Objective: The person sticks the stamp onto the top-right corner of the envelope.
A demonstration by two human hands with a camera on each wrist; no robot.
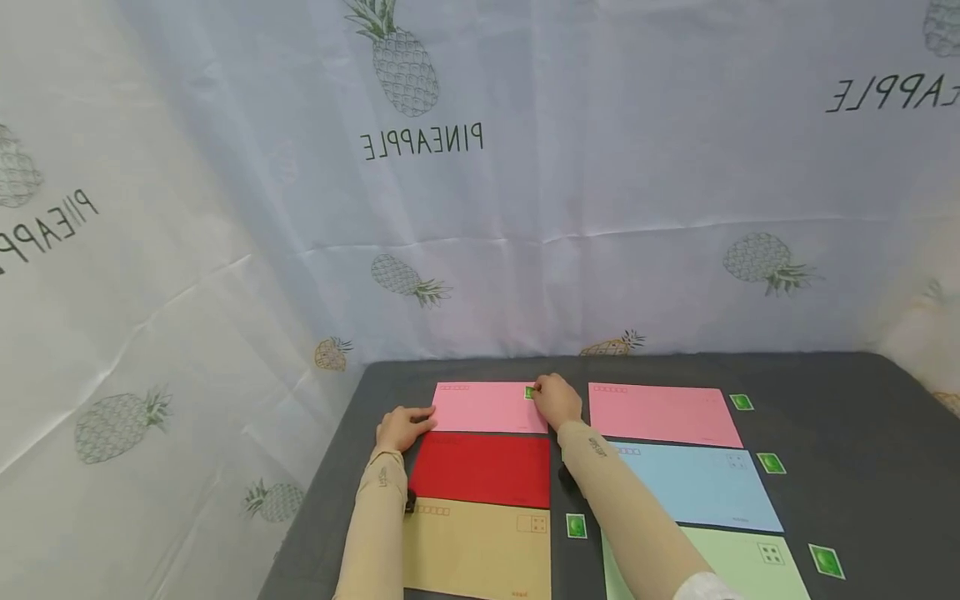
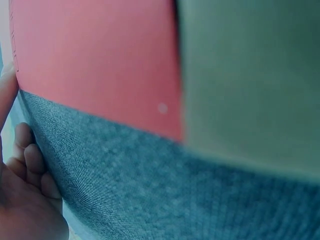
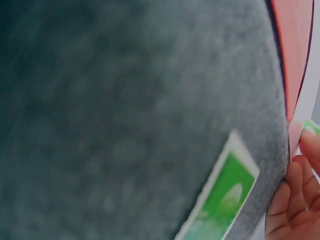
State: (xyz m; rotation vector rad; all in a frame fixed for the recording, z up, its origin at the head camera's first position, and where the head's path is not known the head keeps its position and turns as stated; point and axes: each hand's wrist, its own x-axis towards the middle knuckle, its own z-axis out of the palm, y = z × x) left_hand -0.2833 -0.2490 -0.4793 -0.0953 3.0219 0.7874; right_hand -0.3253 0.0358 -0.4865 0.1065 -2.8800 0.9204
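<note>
My right hand (image 1: 557, 400) pinches a small green stamp (image 1: 529, 392) at the upper right corner of the left pink envelope (image 1: 480, 408). In the right wrist view, the stamp (image 3: 312, 126) shows at the fingertips, with the other fingers bent below. At that envelope's left edge rests my left hand (image 1: 401, 427), fingers reaching onto the border. The left wrist view has a finger (image 2: 7, 90) by the corner of the red envelope (image 2: 100, 55) and the other fingers loosely bent. Below the pink one lie a red envelope (image 1: 483, 468) and a tan envelope (image 1: 477, 550).
A second column holds a pink envelope (image 1: 663, 414), a blue one (image 1: 701, 487) and a green one (image 1: 742, 558), partly under my right sleeve. Loose green stamps lie beside them (image 1: 741, 402), and one stamp (image 1: 576, 526) sits between the columns. A pineapple-print curtain (image 1: 540, 192) hangs behind the dark table (image 1: 862, 433).
</note>
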